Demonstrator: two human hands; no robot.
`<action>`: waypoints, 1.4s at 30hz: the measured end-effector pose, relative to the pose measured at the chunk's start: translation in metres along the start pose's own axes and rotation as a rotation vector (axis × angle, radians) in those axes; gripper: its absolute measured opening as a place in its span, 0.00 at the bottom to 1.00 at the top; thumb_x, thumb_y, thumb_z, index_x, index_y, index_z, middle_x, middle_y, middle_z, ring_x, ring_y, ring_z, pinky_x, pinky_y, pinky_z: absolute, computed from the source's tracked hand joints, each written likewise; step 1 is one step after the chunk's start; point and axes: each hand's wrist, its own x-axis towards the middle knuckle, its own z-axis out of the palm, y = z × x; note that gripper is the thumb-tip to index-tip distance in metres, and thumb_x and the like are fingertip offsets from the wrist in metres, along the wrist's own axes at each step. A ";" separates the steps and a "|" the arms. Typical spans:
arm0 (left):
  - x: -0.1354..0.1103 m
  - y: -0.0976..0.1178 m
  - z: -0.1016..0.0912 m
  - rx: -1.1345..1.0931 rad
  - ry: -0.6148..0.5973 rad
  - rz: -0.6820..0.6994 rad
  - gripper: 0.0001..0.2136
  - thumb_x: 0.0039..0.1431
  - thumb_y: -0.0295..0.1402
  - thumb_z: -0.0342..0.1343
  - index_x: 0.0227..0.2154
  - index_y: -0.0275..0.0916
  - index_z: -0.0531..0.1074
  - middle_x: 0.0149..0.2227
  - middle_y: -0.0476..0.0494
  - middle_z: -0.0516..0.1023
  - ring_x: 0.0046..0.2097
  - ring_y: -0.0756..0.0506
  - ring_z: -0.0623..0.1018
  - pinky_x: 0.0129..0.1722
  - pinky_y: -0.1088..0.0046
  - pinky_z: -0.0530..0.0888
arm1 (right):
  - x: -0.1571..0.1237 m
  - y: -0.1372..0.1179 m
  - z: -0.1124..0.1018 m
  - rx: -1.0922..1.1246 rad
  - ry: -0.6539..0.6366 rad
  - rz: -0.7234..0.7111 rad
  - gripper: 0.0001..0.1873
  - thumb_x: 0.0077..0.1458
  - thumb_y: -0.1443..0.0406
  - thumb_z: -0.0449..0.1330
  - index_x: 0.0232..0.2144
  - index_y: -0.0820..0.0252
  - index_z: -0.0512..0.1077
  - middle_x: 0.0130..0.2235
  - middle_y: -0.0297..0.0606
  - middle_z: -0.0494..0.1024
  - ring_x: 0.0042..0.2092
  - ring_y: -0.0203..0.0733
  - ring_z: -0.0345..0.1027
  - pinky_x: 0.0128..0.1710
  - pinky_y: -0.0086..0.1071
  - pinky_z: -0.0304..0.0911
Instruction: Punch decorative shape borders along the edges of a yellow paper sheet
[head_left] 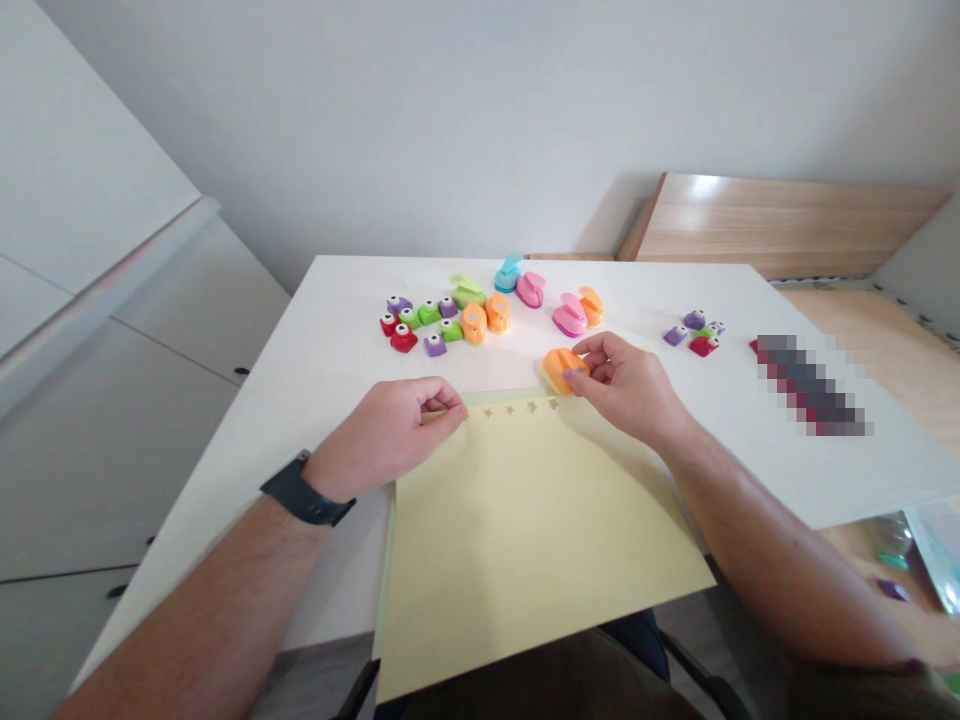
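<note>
So, R hand [622, 388] is clenched around an orange craft punch [564, 370], fingers over its top, thumb side hidden behind the body. The punch sits right at the top edge of a yellow card sheet [525, 550], just past the right end of a row of four small star cut-outs [521, 408]. Can't tell if the edge is actually inside the punch.

L hand [386, 432] is pinched at the same top edge, left of the stars, w/ a thin pale sliver btw the fingertips; too small to tell if that's just the sheet's corner. Black watch strap [304, 490] on that wrist.

The sheet lies flat on the counter [300, 400], lower end hanging past the near edge, w/ a pale green sheet [384, 590] showing along its left side.

Further back on the counter: main cluster of multicoloured craft punches [442, 320], incl. a pink punch [570, 315], all well apart from L hand, the pink one nearer R hand. Smaller group of punches [694, 333] to the right, then a pixelated patch [814, 385] hiding whatever's there.
</note>
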 end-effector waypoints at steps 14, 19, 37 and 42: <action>0.000 -0.001 0.002 -0.013 -0.010 0.018 0.13 0.63 0.47 0.56 0.33 0.43 0.76 0.29 0.53 0.80 0.30 0.48 0.77 0.30 0.72 0.68 | 0.000 -0.001 0.001 0.020 0.019 0.000 0.15 0.53 0.56 0.67 0.40 0.56 0.73 0.34 0.34 0.79 0.27 0.34 0.69 0.27 0.29 0.64; -0.001 0.000 0.002 -0.018 -0.009 0.016 0.14 0.63 0.48 0.56 0.34 0.43 0.76 0.29 0.53 0.80 0.30 0.48 0.77 0.29 0.73 0.68 | 0.000 0.002 0.001 0.016 0.013 0.005 0.15 0.55 0.54 0.66 0.40 0.56 0.72 0.34 0.35 0.80 0.28 0.35 0.70 0.27 0.30 0.65; -0.002 0.003 -0.001 -0.004 -0.002 0.015 0.14 0.63 0.48 0.56 0.33 0.43 0.76 0.29 0.52 0.81 0.30 0.47 0.77 0.30 0.72 0.68 | 0.013 0.016 -0.009 -0.236 -0.025 -0.332 0.17 0.49 0.75 0.56 0.40 0.57 0.77 0.45 0.43 0.76 0.41 0.43 0.71 0.42 0.36 0.67; -0.002 0.001 0.000 0.011 -0.008 0.020 0.14 0.63 0.47 0.55 0.34 0.43 0.76 0.30 0.52 0.81 0.31 0.48 0.77 0.30 0.72 0.68 | 0.012 0.015 -0.010 -0.217 -0.060 -0.362 0.17 0.48 0.76 0.55 0.38 0.57 0.76 0.45 0.44 0.74 0.43 0.45 0.71 0.42 0.37 0.68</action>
